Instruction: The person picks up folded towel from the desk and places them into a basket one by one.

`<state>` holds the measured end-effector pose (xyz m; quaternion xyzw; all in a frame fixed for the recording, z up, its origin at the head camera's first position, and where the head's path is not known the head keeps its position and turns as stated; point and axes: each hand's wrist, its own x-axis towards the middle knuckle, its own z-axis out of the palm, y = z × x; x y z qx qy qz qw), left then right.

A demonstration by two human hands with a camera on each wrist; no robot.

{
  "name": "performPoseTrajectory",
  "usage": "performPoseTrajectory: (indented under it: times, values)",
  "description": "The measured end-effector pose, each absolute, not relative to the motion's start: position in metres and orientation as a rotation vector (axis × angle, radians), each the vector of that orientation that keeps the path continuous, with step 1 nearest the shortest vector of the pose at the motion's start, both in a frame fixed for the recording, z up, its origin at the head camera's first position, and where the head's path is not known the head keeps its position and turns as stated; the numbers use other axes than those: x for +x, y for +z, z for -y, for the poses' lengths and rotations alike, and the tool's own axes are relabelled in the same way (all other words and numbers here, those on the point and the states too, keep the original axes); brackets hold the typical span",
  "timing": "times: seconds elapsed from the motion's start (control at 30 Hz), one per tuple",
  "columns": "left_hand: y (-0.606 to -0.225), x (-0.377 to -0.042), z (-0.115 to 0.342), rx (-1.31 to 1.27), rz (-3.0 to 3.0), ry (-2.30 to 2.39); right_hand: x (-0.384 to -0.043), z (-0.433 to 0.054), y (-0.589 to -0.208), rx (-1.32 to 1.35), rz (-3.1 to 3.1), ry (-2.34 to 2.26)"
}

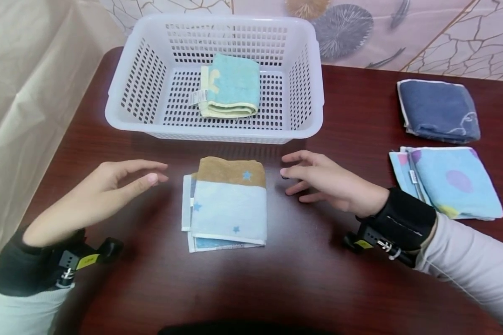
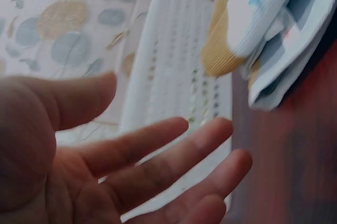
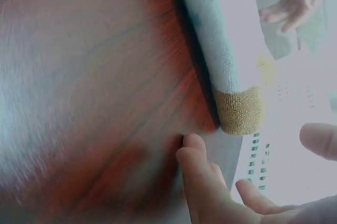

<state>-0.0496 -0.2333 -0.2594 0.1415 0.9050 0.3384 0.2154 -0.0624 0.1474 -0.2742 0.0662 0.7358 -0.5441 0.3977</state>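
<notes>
A folded towel [image 1: 229, 204], white with a brown band and blue stars, lies on the table between the two hands. To its left is my left hand [image 1: 117, 186], fingers extended and apart from the cloth; the left wrist view shows its palm and spread fingers [image 2: 174, 155] with nothing in them. On the other side, my right hand [image 1: 322, 179] hovers with fingers parted and slightly bent, holding nothing. In the right wrist view the towel's brown folded end [image 3: 239, 110] is just beyond the fingertips.
Behind the towel stands a white plastic basket [image 1: 151, 128] with a folded turquoise towel [image 1: 236, 81] inside. At the right lie a folded dark blue towel [image 1: 438, 109] and, nearer, a folded light blue towel [image 1: 458, 181] with coloured spots. A patterned cover [image 1: 423, 37] hangs behind the dark red table [image 1: 276, 288].
</notes>
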Motion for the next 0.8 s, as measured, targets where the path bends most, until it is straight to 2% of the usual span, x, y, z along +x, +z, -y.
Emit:
performPoseTrajectory:
  times: [0.4,0.8]
  values:
    - [-0.281,-0.063,0.212,0.243,-2.161,1.044,-0.056,-0.147,-0.284,0.268,-1.62,-1.492]
    - [-0.295,-0.053,0.242,-0.023,-1.799,1.281,-0.044,-0.127,-0.294,0.308,-1.54,-1.593]
